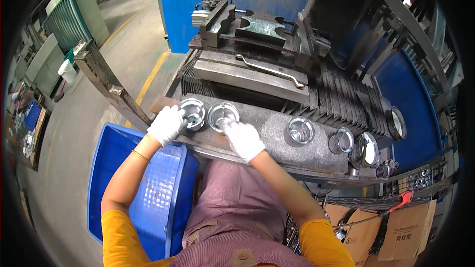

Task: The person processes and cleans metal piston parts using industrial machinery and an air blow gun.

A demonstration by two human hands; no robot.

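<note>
My left hand point(167, 125), in a white glove, is closed on the left side of a round silvery metal housing point(194, 115) at the bench's left end. Fingers of my right hand point(243, 140), gloved too, are closed on the near rim of a second such housing point(222, 112), just right of the first. Both housings stand with their open tops up on the grey metal ledge point(267, 133). My fingertips are partly hidden by the gloves and rims. Farther right on the ledge stand more housings, among them one cup-shaped housing point(300, 132) and a smaller one point(341, 140).
Behind the ledge lie a long steel bar point(252, 76) and a bent wrench point(269, 70), before a machine fixture point(262, 27). A blue plastic bin point(153, 193) stands below on the left, near an upright metal post point(111, 86). Cardboard boxes point(405, 230) are at lower right.
</note>
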